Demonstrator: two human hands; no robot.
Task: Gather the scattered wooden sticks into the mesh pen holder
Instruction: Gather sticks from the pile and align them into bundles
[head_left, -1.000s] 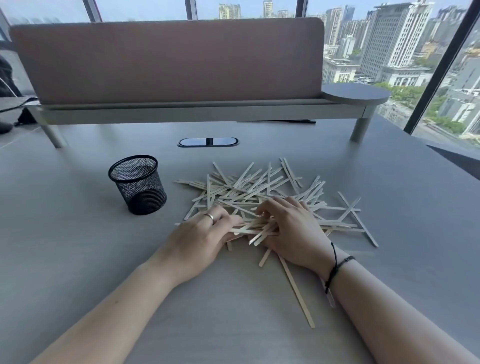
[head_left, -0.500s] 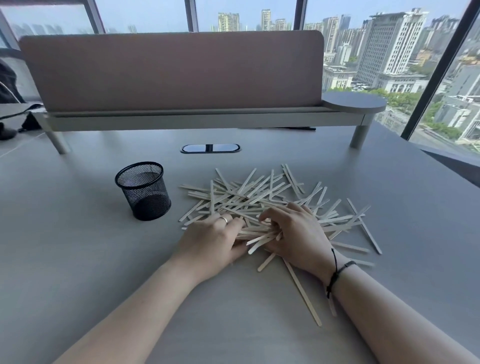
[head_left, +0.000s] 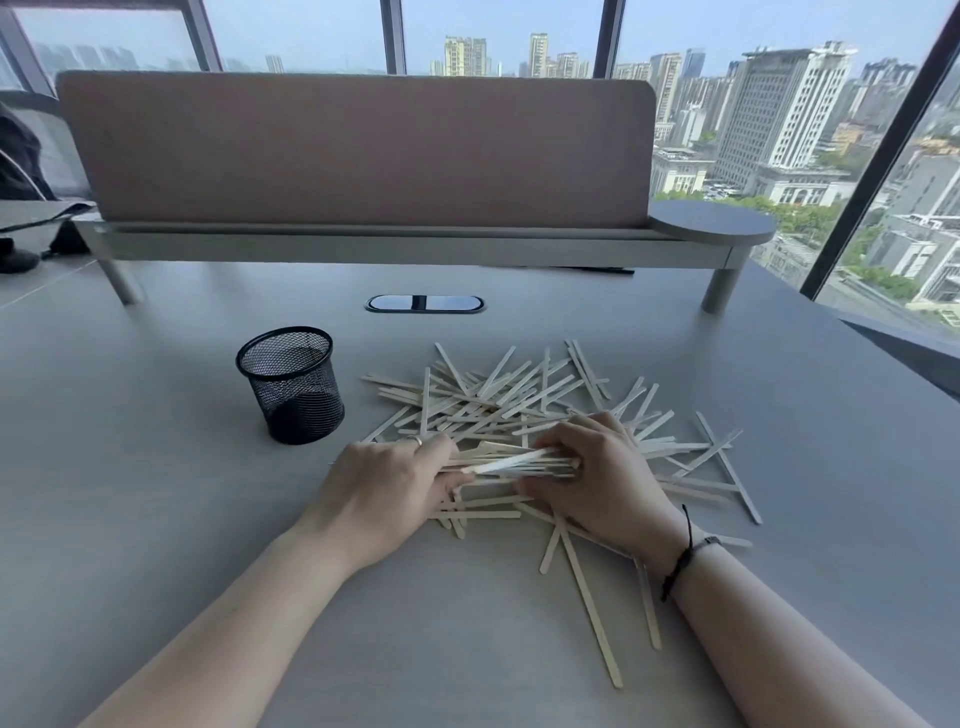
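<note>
We treat the wooden sticks (head_left: 498, 400) as light, stiff and thin, and judge them likely to slide over one another and fan out if held loosely. They lie in a crossed pile on the table (head_left: 130, 519), right of the mesh pen holder (head_left: 291, 384), which stands upright with its mouth open.

Our left hand (head_left: 379, 493) and right hand (head_left: 602, 483) meet at the near edge of the pile. The fingers of both curl round a small bundle (head_left: 519, 462), one hand at each end.

The bundle's long axis runs left to right, roughly level. The loose sticks point every way; several long ones trail toward the near side.

We judge a grip near mid-length best, with the ends squared before tipping the bundle upright.
</note>
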